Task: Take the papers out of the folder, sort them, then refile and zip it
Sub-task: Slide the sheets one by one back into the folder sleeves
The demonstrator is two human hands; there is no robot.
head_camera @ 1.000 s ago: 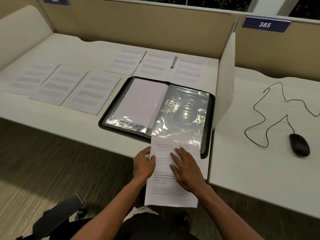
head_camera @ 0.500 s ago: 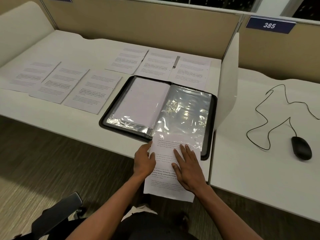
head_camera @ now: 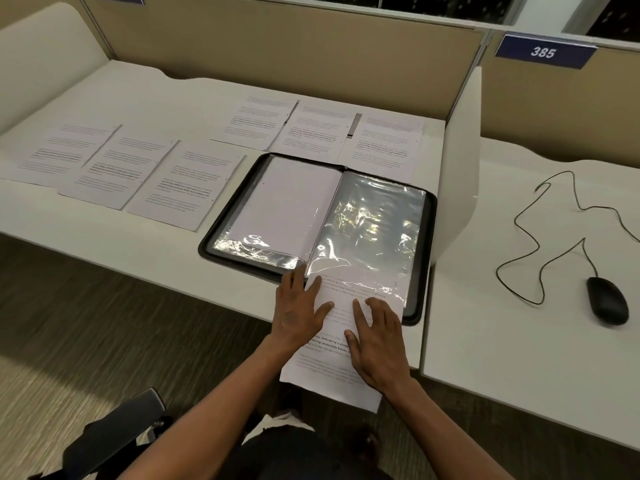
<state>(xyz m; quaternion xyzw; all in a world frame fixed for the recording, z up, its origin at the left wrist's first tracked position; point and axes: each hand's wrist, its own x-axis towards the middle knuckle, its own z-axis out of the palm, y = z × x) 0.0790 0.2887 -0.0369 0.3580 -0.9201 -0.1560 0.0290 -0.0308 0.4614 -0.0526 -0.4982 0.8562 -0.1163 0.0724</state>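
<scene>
A black zip folder (head_camera: 430, 233) lies open near the desk's front edge, showing shiny plastic sleeves. The left sleeve (head_camera: 284, 206) holds a white page. A printed sheet (head_camera: 329, 372) sits with its top end inside the bottom of the right sleeve (head_camera: 374, 223), and its lower half hangs over the desk edge. My left hand (head_camera: 299, 311) lies on the sheet's left edge with the thumb on the paper. My right hand (head_camera: 379, 344) presses flat on the sheet's right side, fingers spread.
Three printed pages (head_camera: 128, 164) lie in a row left of the folder, and three more (head_camera: 318, 129) lie behind it. A white divider (head_camera: 460, 161) stands right of the folder. On the neighbouring desk is a black mouse (head_camera: 607, 299) with its cable. A chair armrest (head_camera: 114, 431) is at lower left.
Both hands have moved forward with the sheet, and more of it now lies inside the right sleeve, with less hanging over the desk edge.
</scene>
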